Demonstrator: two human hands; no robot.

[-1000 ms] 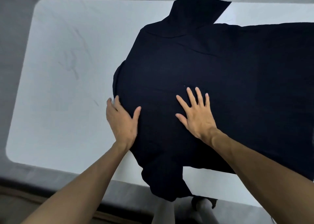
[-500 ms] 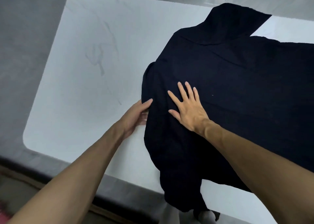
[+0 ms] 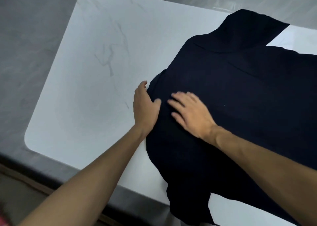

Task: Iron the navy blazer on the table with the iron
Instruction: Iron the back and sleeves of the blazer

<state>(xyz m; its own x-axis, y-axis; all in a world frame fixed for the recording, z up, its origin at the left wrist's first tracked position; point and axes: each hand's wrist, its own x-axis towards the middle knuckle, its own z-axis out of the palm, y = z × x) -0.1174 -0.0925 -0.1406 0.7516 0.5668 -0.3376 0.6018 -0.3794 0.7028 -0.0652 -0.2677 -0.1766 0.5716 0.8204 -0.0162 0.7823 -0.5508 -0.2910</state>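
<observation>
Both of my hands are down on the navy blazer [image 3: 240, 105], which lies spread over the right part of the white table [image 3: 85, 88], one flap of it hanging off the near edge. From the head view, my left hand [image 3: 145, 109] sits at the blazer's left border, palm on the bare tabletop and thumb lapped onto the cloth; I cannot tell whether the fingers pinch the hem or only press against it. My right hand [image 3: 190, 112] rests flat and unclenched on the fabric just beside the left, fingers spread and blurred, gripping nothing. Almost all of the blazer stretches away to the right of my hands, its long axis running left to right across the table, so my right hand is nearer the bulk of it. The cloth is matt, dark and soft, mostly flat with a raised fold at the far side. The table is smooth, faintly veined, with rounded corners. No iron shows anywhere, so I judge this to be smoothing before pressing.
</observation>
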